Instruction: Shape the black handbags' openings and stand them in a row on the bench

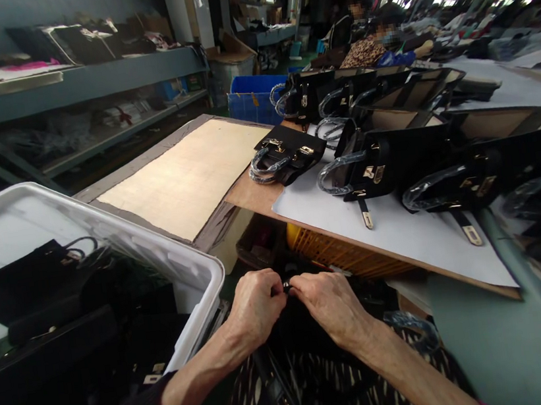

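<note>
My left hand [258, 302] and my right hand [327, 301] meet above my lap, fingers pinched close together. Between the fingertips is a small dark piece that I cannot make out clearly, with a tiny bright spot on it. Below the hands a black bag [277, 387] with metal fittings rests on my patterned clothing. Part of a plastic-wrapped handle [414, 326] shows beside my right forearm. Much of the bag is hidden in shadow and behind the hands.
A white bin [200, 271] with black bags stands at left. Black handbags [389, 160] with wrapped handles cover the table at right, over white paper [310, 204]. A yellow basket [341, 249] sits beneath. A person [365, 50] is in the back.
</note>
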Action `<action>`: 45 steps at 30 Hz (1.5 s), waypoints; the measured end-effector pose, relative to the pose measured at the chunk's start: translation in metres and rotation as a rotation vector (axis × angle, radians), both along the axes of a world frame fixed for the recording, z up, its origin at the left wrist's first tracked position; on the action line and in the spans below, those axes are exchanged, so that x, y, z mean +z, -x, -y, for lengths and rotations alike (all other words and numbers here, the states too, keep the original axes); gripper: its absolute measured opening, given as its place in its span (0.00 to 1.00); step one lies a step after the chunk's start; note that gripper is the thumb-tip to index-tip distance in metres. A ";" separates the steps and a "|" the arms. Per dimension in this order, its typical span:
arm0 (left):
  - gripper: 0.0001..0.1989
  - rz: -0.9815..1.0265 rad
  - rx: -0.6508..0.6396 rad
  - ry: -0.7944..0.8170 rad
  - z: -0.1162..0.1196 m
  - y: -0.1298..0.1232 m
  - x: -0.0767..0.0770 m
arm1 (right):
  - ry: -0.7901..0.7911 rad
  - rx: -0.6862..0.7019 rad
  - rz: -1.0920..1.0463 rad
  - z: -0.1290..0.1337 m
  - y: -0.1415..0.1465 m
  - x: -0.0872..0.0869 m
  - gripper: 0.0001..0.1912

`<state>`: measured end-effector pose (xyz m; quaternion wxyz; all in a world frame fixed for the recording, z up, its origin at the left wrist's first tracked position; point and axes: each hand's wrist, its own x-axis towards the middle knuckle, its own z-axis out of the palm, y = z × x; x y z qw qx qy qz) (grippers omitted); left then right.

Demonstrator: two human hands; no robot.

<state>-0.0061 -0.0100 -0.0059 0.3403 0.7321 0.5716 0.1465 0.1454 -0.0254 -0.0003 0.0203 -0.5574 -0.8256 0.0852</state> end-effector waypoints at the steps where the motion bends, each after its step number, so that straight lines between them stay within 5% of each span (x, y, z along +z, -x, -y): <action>1: 0.04 -0.005 -0.011 0.009 0.000 0.002 0.002 | 0.006 0.004 -0.006 0.000 0.001 0.000 0.08; 8: 0.24 -0.091 -0.146 0.008 0.000 0.032 0.008 | -0.052 0.002 -0.027 0.002 -0.006 -0.002 0.10; 12: 0.20 -0.104 -0.227 0.049 -0.009 0.045 0.001 | -0.078 0.023 -0.036 0.003 -0.010 -0.006 0.11; 20: 0.12 -0.169 -0.451 -0.158 -0.013 0.043 0.012 | -0.103 0.031 0.010 0.002 -0.008 -0.011 0.10; 26: 0.02 -0.077 -0.358 -0.122 -0.010 0.041 0.005 | -0.123 0.011 0.002 0.004 -0.009 -0.011 0.11; 35: 0.14 -0.028 -0.434 -0.098 -0.013 0.038 0.009 | -0.068 0.008 -0.024 0.004 -0.007 -0.007 0.11; 45: 0.05 0.005 -0.366 -0.073 -0.011 0.035 0.006 | -0.080 0.018 0.022 0.003 -0.008 -0.008 0.09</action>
